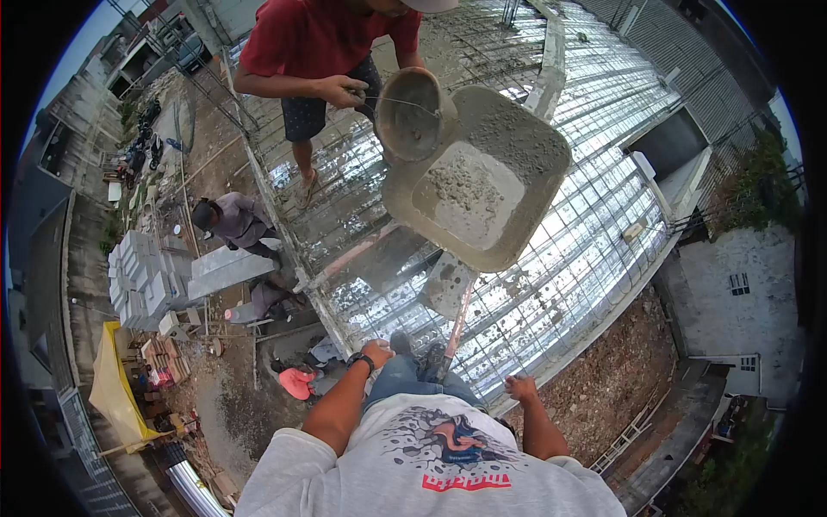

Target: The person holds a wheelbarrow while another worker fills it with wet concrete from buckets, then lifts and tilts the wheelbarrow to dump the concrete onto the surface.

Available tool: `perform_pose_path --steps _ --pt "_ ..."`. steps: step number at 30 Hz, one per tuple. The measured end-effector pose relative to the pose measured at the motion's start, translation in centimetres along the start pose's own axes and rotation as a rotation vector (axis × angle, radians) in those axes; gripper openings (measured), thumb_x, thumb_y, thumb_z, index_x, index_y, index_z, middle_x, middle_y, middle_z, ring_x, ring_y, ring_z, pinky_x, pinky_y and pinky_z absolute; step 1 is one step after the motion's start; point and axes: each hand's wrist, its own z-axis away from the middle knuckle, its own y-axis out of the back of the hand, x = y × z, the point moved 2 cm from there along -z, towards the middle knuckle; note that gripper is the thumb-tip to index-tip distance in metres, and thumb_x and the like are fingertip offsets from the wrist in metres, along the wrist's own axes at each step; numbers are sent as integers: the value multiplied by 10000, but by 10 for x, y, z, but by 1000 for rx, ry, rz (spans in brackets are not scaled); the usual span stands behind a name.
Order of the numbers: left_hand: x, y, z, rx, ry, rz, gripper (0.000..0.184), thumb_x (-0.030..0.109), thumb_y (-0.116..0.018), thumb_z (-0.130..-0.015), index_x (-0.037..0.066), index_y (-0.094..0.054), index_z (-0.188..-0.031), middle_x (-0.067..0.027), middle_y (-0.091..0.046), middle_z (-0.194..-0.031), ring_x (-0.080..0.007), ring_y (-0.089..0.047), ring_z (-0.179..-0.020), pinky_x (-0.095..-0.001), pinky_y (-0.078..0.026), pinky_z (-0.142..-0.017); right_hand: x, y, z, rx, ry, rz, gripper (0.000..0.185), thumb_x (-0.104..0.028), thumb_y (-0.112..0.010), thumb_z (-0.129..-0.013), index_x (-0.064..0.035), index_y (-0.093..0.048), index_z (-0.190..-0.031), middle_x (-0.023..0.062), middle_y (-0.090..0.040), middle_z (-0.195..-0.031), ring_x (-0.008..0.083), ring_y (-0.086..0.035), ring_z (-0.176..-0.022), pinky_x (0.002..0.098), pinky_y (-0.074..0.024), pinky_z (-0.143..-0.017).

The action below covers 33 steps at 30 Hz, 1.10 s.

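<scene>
My left hand, with a dark band at the wrist, hangs beside my left thigh with its fingers curled in. My right hand is out to the right of my hips, its fingers closed and nothing visible in them. In front of me is a square tub with wet grey concrete in it; neither hand touches it. A co-worker in a red shirt tips a round bucket over the tub's left edge, gripping its wire handle. What supports the tub is hidden.
Steel mesh lies over shiny decking underfoot. The deck's edge drops to rubble ground at right. Down at left are another person, stacked pale blocks and a yellow tarp. A reddish bar stands near my feet.
</scene>
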Motion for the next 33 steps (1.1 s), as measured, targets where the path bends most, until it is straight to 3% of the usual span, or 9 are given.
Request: perform_pose_path --steps 2,6,9,10,12,19,22,28,33 --pt "-15 -9 -1 27 -35 24 547 304 -730 -730 8 -606 -1173 -160 -659 -1088 -250 -618 -1048 -333 -465 -915 -20 1 20 47 -50 41 214 -150 -676 -833 12 -592 -946 56 -591 -680 132 -526 -527 274 -388 -426" --pt "-7 35 29 67 -17 -72 542 290 -742 -713 -30 -616 -1132 -154 -681 -1024 -255 -642 -996 -324 -475 -899 -34 -37 -12 17 43 67 291 -197 -702 -820 20 -610 -992 71 -647 -758 123 -558 -553 279 -408 -461" --pt "-69 23 6 24 99 -8 531 290 -740 -708 -29 -624 -1117 -152 -686 -1006 -256 -642 -998 -319 -476 -902 -58 -59 8 5 103 113 278 -214 -694 -830 12 -633 -980 76 -666 -803 128 -596 -614 277 -432 -496" --pt "-83 19 5 68 36 -61 547 270 -752 -723 -42 -608 -1148 -161 -695 -961 -203 -684 -835 -293 -513 -761 -58 -64 9 11 109 155 248 -217 -683 -842 4 -648 -948 71 -665 -799 135 -618 -676 273 -451 -526" --pt "-99 13 9 66 21 -119 555 269 -752 -723 -43 -602 -1157 -158 -697 -946 -200 -684 -829 -292 -513 -756 -49 -70 11 -1 105 173 256 -213 -686 -840 13 -646 -953 74 -664 -793 136 -618 -678 272 -457 -529" --pt "-89 7 17 72 13 -66 528 236 -737 -706 -46 -616 -1135 -149 -701 -891 -193 -681 -786 -296 -515 -738 -1 -61 0 48 28 262 272 -197 -715 -818 52 -648 -904 88 -654 -749 142 -579 -572 273 -445 -495" --pt "-40 23 44 -41 132 35 522 277 -748 -699 9 -636 -1133 -173 -650 -1106 -264 -629 -1028 -321 -471 -905 -12 -54 17 78 13 268 275 -211 -723 -813 52 -654 -858 86 -643 -720 143 -566 -556 277 -443 -493" --pt "-45 22 9 70 -76 -99 514 250 -725 -713 -27 -625 -1133 -163 -687 -982 -222 -670 -870 -300 -497 -800 -15 -44 10 99 59 282 256 -214 -701 -826 39 -662 -836 76 -637 -698 138 -561 -556 281 -452 -509" --pt "-8 35 17 22 2 -89 523 271 -728 -718 -18 -623 -1141 -175 -671 -1048 -245 -652 -961 -307 -477 -857 -17 -48 -2 89 105 299 239 -203 -683 -835 35 -660 -855 71 -647 -708 128 -576 -576 277 -453 -521"
